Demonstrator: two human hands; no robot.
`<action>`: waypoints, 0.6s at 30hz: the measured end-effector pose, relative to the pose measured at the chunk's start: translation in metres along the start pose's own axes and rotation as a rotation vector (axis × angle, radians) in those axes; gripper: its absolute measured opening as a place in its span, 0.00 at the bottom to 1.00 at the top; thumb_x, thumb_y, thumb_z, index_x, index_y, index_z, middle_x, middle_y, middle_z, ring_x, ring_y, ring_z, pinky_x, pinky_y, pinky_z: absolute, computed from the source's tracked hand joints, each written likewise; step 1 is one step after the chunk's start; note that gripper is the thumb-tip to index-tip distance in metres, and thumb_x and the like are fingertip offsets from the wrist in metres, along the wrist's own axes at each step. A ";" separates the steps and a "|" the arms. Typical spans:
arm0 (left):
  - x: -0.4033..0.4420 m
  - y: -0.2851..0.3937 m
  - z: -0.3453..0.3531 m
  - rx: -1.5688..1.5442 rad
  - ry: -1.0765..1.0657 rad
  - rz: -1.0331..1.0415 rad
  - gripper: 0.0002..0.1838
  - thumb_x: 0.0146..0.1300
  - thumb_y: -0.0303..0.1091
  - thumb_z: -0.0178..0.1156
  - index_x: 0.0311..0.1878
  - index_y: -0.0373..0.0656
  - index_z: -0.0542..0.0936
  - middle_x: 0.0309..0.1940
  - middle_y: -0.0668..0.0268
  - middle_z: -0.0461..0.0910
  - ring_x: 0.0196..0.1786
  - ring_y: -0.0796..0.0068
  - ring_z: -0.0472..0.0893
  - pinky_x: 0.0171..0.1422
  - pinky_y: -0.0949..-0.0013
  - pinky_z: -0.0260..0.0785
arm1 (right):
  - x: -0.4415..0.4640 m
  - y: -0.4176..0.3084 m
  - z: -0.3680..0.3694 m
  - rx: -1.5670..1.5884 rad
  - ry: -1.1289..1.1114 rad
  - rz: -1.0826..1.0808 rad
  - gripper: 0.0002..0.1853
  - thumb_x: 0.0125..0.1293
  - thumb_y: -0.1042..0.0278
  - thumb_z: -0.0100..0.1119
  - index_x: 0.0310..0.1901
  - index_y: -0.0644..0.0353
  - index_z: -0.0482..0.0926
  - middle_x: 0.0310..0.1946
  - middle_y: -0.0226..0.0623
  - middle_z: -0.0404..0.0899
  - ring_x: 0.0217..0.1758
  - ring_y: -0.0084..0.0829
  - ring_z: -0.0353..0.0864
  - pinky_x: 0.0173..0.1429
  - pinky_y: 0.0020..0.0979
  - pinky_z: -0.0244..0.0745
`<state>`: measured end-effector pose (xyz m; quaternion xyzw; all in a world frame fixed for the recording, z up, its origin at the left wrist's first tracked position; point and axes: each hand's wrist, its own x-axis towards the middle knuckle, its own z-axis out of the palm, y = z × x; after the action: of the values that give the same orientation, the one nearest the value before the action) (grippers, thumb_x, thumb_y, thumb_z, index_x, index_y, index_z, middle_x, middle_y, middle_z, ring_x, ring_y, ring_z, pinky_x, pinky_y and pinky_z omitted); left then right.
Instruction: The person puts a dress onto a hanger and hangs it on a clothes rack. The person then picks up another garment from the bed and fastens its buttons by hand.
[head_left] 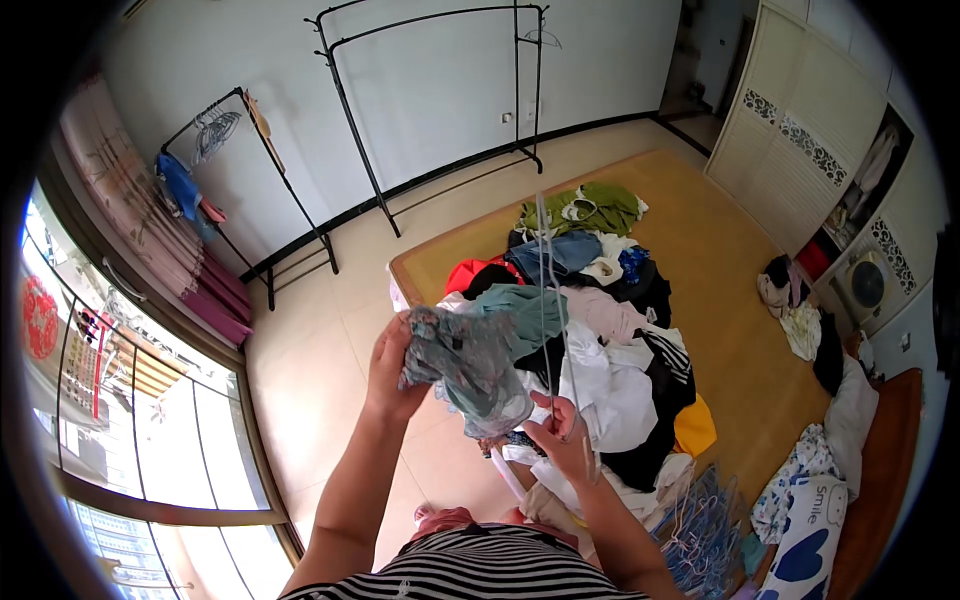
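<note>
My left hand (pixel 392 362) is closed on the bunched edge of a grey-green patterned garment (pixel 462 365), whose cloth hangs in front of me; its exact kind I cannot make out. My right hand (pixel 562 432) grips a pale grey clothes hanger (pixel 546 265), held on end with its hook upward. The garment's lower edge comes close to my right fingers; whether they touch it I cannot tell. Below both hands, a heap of clothes (pixel 600 390) lies on the bed, with white, black, green, denim and red pieces in it.
The bed (pixel 720 270) has a tan mat. A tangle of blue hangers (pixel 700 530) lies at its near edge, with pillows (pixel 805 530) at the right. Two black clothes racks (pixel 350 110) (pixel 290 190) stand by the wall. A wardrobe (pixel 800 120) is at the right, windows (pixel 140 400) at the left.
</note>
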<state>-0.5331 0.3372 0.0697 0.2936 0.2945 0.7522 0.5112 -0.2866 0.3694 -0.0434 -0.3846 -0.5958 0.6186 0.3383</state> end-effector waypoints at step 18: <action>-0.192 0.204 -0.195 0.135 0.383 0.130 0.13 0.69 0.38 0.52 0.48 0.40 0.75 0.40 0.62 0.79 0.45 0.69 0.80 0.51 0.65 0.74 | -0.064 -0.014 0.315 0.416 -0.571 0.319 0.16 0.64 0.70 0.59 0.51 0.62 0.69 0.37 0.29 0.74 0.36 0.20 0.72 0.41 0.24 0.70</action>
<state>-0.7413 0.0667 0.0667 0.1973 0.4165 0.8042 0.3753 -0.5334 0.1638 -0.0261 -0.2078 -0.4605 0.8533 0.1290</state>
